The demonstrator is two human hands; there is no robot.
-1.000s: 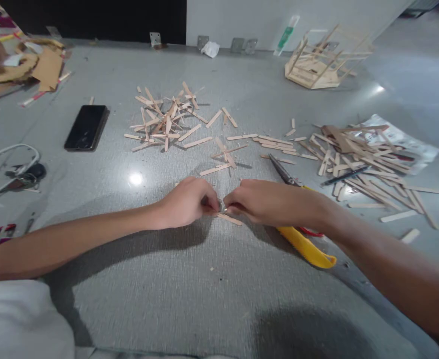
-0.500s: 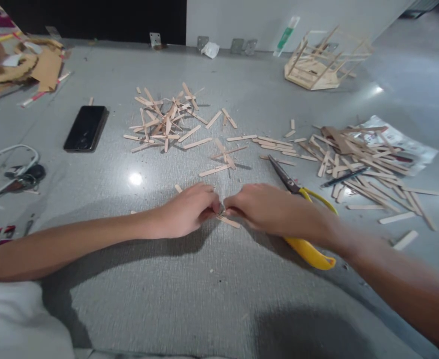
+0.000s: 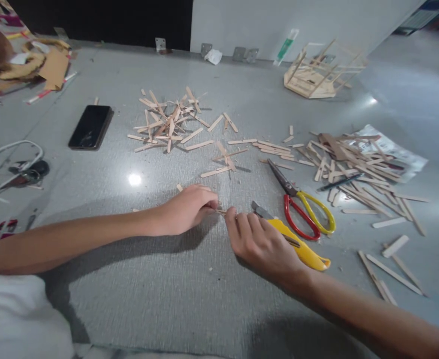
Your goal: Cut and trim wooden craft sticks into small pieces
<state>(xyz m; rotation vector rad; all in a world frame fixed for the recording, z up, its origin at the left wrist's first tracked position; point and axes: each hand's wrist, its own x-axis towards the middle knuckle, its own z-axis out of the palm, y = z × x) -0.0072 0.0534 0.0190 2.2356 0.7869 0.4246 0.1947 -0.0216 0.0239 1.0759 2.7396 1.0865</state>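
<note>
My left hand (image 3: 190, 209) is closed around one end of a thin wooden craft stick (image 3: 221, 211), low over the grey table. Facing it, my right hand (image 3: 262, 242) pinches the other end, so the stick spans the small gap between my fingers. Most of it is hidden by the hands. Under and beside my right hand lies a yellow utility knife (image 3: 311, 254) with its metal blade showing. Scissors (image 3: 297, 202) with one red and one yellow handle lie just beyond that hand. Another craft stick (image 3: 179, 188) pokes out behind my left hand.
Loose craft sticks form a pile (image 3: 170, 122) ahead and a larger one (image 3: 365, 169) at right, with a dark pen (image 3: 341, 182) on it. A phone (image 3: 91, 127) lies at left. A stick-built frame (image 3: 311, 82) stands at the back right. Cables (image 3: 28, 169) lie far left.
My right hand has moved down and turned, uncovering the scissors' handles and the knife blade. The stick now shows between both hands. My left hand has barely moved; the view shifted slightly.
</note>
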